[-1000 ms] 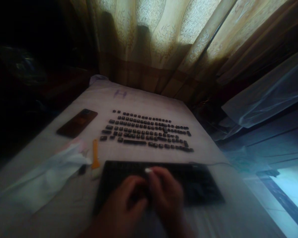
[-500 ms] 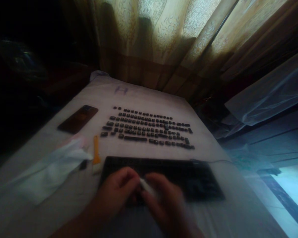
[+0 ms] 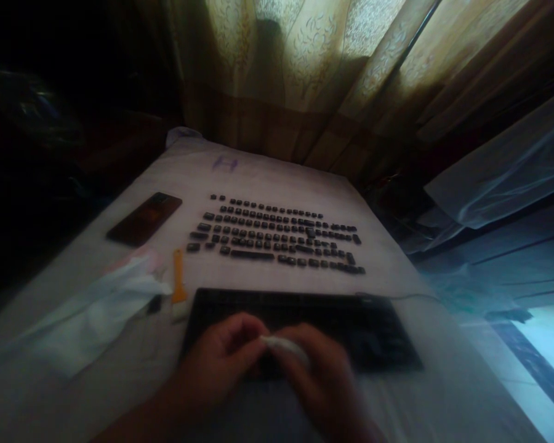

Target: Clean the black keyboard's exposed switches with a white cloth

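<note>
A black keyboard base (image 3: 351, 326) with its keys removed lies on the white bed sheet (image 3: 268, 178) in front of me. Both hands hover over its near edge. My left hand (image 3: 221, 357) and my right hand (image 3: 318, 375) are curled, with their fingertips meeting on a small white object (image 3: 277, 343), blurred and hard to name. Beyond the base, several black keycaps (image 3: 277, 237) are laid out in rows on the sheet.
A dark phone (image 3: 144, 218) lies at the left. An orange-handled brush (image 3: 179, 286) sits beside a crumpled white plastic bag (image 3: 96, 314). Patterned curtains (image 3: 314, 61) hang behind. The bed edge drops off at the right toward sheer fabric (image 3: 503, 172) and a bright floor.
My right hand, earlier raised over the base with the white object at its fingertips, has dropped nearer; both hands now pinch it together. The view shifted slightly.
</note>
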